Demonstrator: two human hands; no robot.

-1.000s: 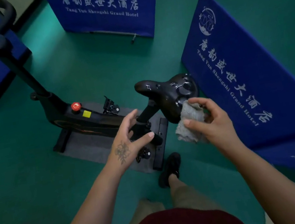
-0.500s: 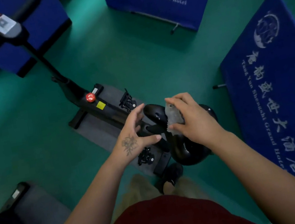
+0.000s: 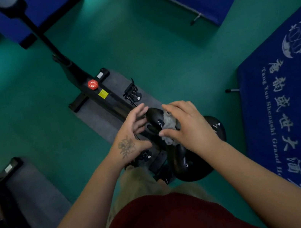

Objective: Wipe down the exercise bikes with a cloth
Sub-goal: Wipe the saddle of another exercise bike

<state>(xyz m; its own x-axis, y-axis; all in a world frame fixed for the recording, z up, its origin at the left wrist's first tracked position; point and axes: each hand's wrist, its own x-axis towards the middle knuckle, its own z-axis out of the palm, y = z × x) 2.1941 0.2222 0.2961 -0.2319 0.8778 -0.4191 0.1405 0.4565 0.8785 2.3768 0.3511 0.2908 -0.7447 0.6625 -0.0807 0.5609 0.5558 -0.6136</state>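
My right hand (image 3: 186,125) presses the crumpled grey cloth (image 3: 169,127) on the black glossy bike saddle (image 3: 189,159); my left hand (image 3: 131,137) lies just left, at the saddle's nose.

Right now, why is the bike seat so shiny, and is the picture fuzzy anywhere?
In the head view, the glossy black saddle throws back small white glints of room light; the grey cloth under the right hand looks soft and smeary, the left hand slightly blurred; the wide lens bends the blue banners at the edges.
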